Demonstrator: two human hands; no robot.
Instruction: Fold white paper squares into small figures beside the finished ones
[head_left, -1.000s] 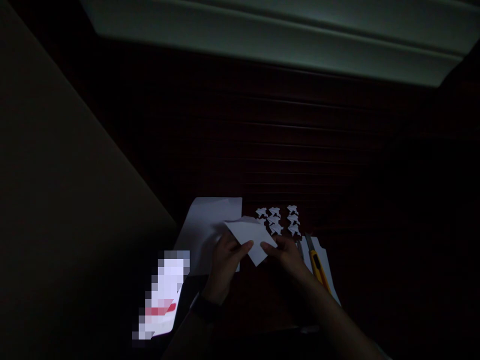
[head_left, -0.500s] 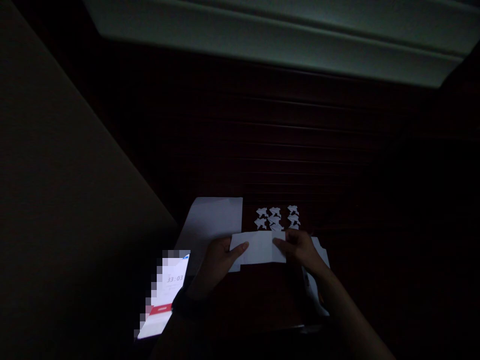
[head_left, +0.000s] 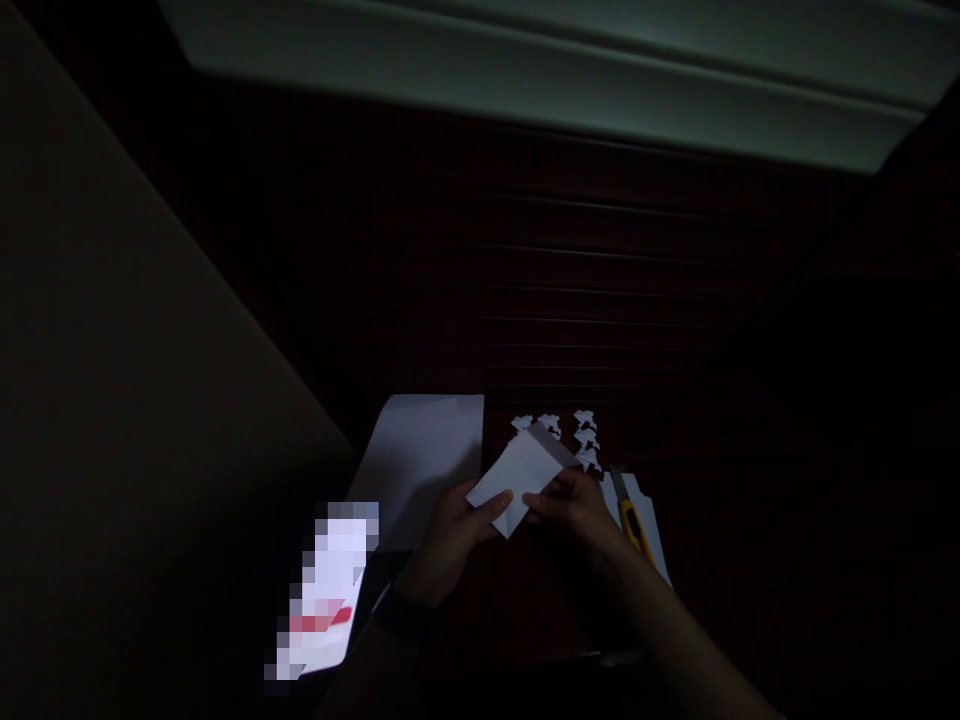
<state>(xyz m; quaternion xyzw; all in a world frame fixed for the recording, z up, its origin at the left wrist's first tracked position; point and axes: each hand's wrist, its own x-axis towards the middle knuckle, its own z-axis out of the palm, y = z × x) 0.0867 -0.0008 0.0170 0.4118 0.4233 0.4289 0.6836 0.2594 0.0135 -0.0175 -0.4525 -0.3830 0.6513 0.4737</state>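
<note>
The left hand [head_left: 454, 525] is clamped on a folded piece of white paper [head_left: 517, 475], its thumb pressed on the near left part. The right hand [head_left: 574, 505] pinches the same paper at the near right, and the two thumb tips lie close together without touching. The paper is held tilted above the dark table [head_left: 517, 610], one corner pointing to six o'clock, with a shaded flap along its one o'clock edge.

From the paper, small folded paper figures [head_left: 587, 440] stand in rows between one and two o'clock, some partly hidden behind it. A larger white sheet [head_left: 420, 450] lies at nine o'clock, partly covered by the left hand. At four o'clock a yellow cutter [head_left: 634, 525] rests on white card [head_left: 652, 520], near the right forearm. A dark band [head_left: 409, 612] circles the left wrist. At eight o'clock a lit screen [head_left: 330, 645] glows, partly pixelated, showing a red patch.
</note>
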